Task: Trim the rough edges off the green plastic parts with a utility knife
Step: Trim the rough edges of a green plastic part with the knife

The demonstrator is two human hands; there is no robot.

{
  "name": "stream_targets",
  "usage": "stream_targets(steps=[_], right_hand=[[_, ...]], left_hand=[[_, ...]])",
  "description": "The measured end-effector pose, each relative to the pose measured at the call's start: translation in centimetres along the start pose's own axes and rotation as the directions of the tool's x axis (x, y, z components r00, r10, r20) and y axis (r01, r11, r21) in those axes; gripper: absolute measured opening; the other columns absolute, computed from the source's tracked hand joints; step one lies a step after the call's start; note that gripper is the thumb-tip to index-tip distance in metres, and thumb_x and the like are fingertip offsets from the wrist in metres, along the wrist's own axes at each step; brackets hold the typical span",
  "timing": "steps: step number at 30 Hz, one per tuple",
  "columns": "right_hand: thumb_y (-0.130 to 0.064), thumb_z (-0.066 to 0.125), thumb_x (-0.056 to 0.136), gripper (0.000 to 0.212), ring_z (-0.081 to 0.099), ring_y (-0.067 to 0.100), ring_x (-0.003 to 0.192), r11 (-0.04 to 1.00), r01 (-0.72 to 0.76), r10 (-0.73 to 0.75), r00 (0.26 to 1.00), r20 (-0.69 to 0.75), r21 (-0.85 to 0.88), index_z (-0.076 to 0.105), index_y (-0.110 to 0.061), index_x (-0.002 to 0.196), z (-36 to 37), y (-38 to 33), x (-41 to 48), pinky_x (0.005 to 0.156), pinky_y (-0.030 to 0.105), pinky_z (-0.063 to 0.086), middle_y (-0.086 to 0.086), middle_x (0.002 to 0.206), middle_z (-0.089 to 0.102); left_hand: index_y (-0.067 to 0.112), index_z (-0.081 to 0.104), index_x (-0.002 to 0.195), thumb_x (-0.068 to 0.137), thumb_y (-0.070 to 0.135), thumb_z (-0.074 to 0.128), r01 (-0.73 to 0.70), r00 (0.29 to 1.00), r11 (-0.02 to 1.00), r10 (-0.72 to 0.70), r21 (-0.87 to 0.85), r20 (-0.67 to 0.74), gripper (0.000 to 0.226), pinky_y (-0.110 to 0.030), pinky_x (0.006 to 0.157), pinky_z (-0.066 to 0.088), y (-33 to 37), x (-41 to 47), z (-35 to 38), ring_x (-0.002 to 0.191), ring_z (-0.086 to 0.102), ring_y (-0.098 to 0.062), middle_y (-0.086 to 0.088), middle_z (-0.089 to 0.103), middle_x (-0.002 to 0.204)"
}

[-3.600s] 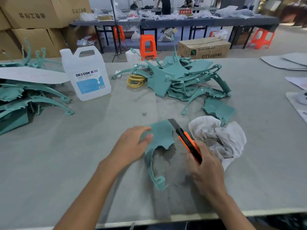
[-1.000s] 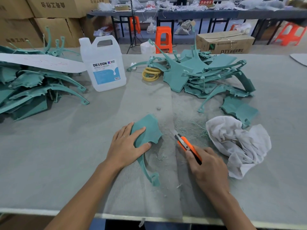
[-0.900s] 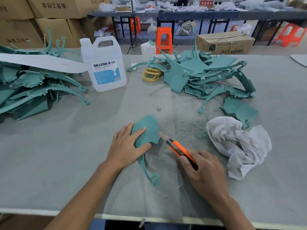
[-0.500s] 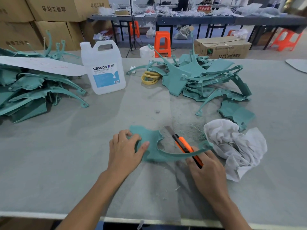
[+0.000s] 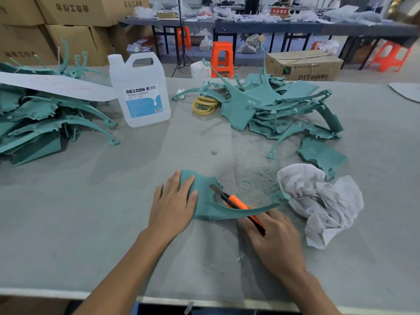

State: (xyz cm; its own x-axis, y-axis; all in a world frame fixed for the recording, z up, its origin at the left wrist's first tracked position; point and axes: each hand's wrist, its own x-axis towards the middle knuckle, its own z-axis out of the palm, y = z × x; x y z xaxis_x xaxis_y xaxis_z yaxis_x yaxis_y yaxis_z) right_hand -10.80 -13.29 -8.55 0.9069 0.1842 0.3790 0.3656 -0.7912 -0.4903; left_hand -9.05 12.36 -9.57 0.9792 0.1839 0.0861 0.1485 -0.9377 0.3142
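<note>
The left hand [image 5: 173, 202] lies flat with straight fingers on the broad end of a green plastic part [image 5: 208, 206], pressing it against the grey felt-covered table [image 5: 68, 223]. The part rests near the front middle of the table, its wide panel under the left palm and its thin curved arm sweeping rightward to a small hooked tip that touches a crumpled white rag [image 5: 320, 203]. The right hand [image 5: 273, 243] is curled around the handle of an orange and black utility knife [image 5: 238, 206], whose extended blade points up and left across the notch between the panel and the arm, its tip at the panel's ragged inner edge. Fine green shavings [image 5: 254, 180] are scattered on the felt just behind the part. Farther back on the right sits a tangled pile of green parts [image 5: 279, 108], with yellow rings [image 5: 205, 105] beside it. A white DEXCON jug [image 5: 141, 92] stands upright at the back, left of centre, and another stack of green parts [image 5: 41, 123] lies at the left edge under a white sheet [image 5: 56, 86].
</note>
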Motion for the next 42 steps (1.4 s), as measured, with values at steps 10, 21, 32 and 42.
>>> stream_targets(steps=[10,21,32,42], right_hand=[[-0.043,0.065,0.093,0.027,0.067,0.028,0.09,0.999,-0.03,0.03,0.999,0.015,0.032,0.073,-0.035,0.117,0.1,0.1,0.0,0.069,0.033,0.049,-0.008,0.101,0.069],[-0.039,0.068,0.089,0.026,0.063,0.024,0.078,1.0,-0.003,0.004,0.999,-0.044,0.018,0.076,-0.034,0.113,-0.2,0.3,0.2,0.066,0.028,0.041,-0.005,0.089,0.071],[-0.033,0.074,0.09,0.018,0.064,0.025,0.083,0.998,-0.005,0.001,0.998,0.056,0.07,0.077,-0.028,0.107,-0.5,0.3,0.2,0.069,0.033,0.044,-0.01,0.09,0.068],[-0.044,0.062,0.097,0.031,0.061,0.016,0.096,0.989,0.139,-0.145,0.939,0.313,0.041,0.068,-0.043,0.127,-3.1,1.6,1.6,0.082,0.033,0.048,-0.015,0.105,0.07]], left_hand=[[0.038,0.022,0.157,0.105,0.052,0.019,0.005,1.0,1.0,-0.005,0.001,0.013,0.054,-0.041,0.124,0.004,-0.2,0.1,0.2,0.155,0.005,-0.017,0.0,0.0,0.17],[0.038,0.02,0.158,0.105,0.053,0.018,-0.001,1.0,1.0,0.001,-0.02,0.03,0.055,-0.04,0.125,0.001,-0.1,0.0,-0.1,0.155,0.002,-0.015,0.0,-0.003,0.17],[0.032,0.026,0.155,0.104,0.053,0.025,-0.014,1.0,0.998,0.014,-0.062,-0.007,0.055,-0.039,0.124,0.005,-0.3,0.1,0.1,0.155,0.008,-0.014,0.0,0.005,0.169],[0.028,0.029,0.154,0.102,0.059,0.025,-0.127,0.989,0.987,0.133,-0.094,0.059,0.061,-0.035,0.123,0.004,-1.8,2.2,-0.4,0.153,0.009,-0.005,0.008,0.01,0.169]])
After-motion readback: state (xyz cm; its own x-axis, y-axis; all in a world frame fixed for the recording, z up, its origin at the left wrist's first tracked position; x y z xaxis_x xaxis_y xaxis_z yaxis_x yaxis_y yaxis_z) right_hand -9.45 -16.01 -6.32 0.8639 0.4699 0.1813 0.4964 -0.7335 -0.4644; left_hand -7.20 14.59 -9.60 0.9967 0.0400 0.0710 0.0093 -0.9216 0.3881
